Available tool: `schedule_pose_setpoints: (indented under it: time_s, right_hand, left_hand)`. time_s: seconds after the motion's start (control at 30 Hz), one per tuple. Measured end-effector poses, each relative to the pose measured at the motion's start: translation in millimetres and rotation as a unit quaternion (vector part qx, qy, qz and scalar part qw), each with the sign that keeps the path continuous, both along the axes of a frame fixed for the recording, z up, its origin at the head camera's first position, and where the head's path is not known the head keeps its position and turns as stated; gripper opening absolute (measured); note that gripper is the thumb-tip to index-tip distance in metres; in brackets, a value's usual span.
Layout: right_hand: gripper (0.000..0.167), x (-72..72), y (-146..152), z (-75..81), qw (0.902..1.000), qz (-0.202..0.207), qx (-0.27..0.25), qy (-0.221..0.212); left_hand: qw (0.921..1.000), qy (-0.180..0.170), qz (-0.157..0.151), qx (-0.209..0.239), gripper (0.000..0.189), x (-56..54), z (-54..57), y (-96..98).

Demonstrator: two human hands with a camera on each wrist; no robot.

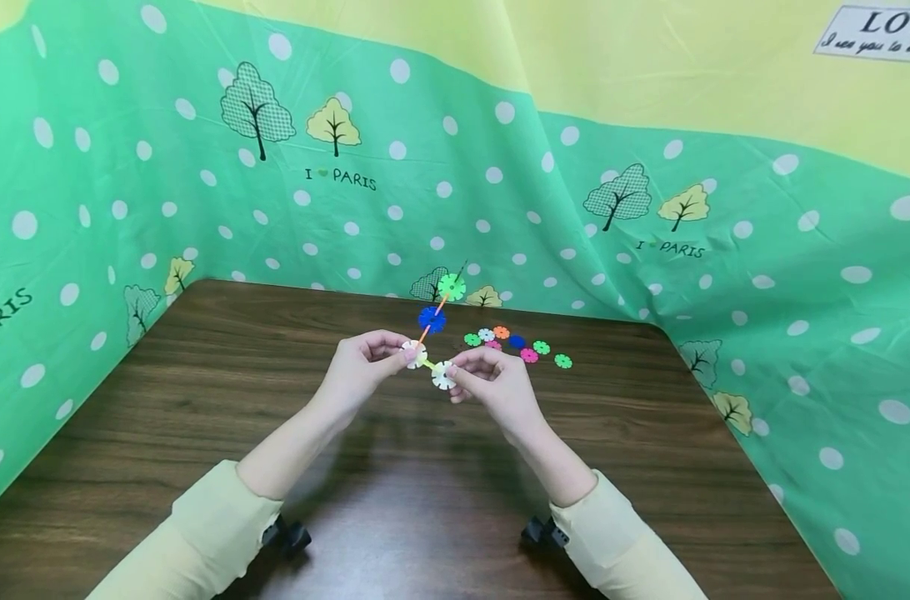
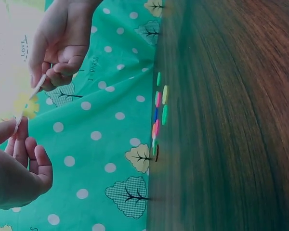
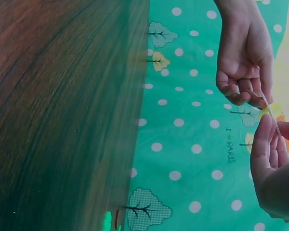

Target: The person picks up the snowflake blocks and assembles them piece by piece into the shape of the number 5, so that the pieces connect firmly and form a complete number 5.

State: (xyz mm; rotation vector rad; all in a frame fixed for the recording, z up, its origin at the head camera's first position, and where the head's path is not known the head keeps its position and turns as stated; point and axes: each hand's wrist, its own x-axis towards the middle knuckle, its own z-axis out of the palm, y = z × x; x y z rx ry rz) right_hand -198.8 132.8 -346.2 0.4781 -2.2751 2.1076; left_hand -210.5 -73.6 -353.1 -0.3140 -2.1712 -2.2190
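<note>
A chain of notched plastic snowflake discs hangs between the two hands. My left hand [image 1: 357,367] pinches a white disc [image 1: 410,351] between thumb and fingers. My right hand [image 1: 502,392] pinches a second white disc [image 1: 442,377] by its edge. Between the white discs a yellow disc [image 2: 30,107] joins them, edge-on in the head view. From the left white disc the chain runs up and away through an orange disc [image 1: 424,335], a blue disc [image 1: 431,320], another orange disc [image 1: 443,303] and a green disc [image 1: 452,287] at the far end. Fingers partly cover both white discs.
Several loose discs lie on the dark wooden table [image 1: 395,500] beyond my right hand, among them an orange disc [image 1: 502,332], a pink disc [image 1: 528,356] and a green disc [image 1: 563,361]. A green and yellow printed curtain [image 1: 440,225] stands along the table's back and sides.
</note>
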Motion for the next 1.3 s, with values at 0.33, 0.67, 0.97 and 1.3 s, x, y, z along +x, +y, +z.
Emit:
schedule_pose_setpoints:
  time_s: [0.33, 0.67, 0.97, 1.3]
  right_hand:
    - [0.024, -1.1, 0.0, 0.0, 0.9980, -0.004, -0.048, -0.040]
    - [0.024, -1.3, -6.8, -0.4, 0.9960, 0.008, -0.072, -0.052]
    - [0.028, -3.7, -2.6, -3.0, 0.9991, 0.022, -0.029, -0.021]
    - [0.024, -27.0, 37.6, -3.2, 0.9613, -0.021, 0.258, 0.095]
  left_hand:
    - [0.9999, -0.003, -0.008, 0.007, 0.029, 4.0, -0.8, 1.7]
    - [0.9996, -0.003, -0.012, -0.024, 0.023, 7.3, -7.1, 14.0]
    - [0.9995, -0.009, 0.018, -0.023, 0.021, 4.9, -9.0, 15.1]
    - [0.9993, -0.013, 0.033, -0.010, 0.021, -5.9, -8.9, -5.0]
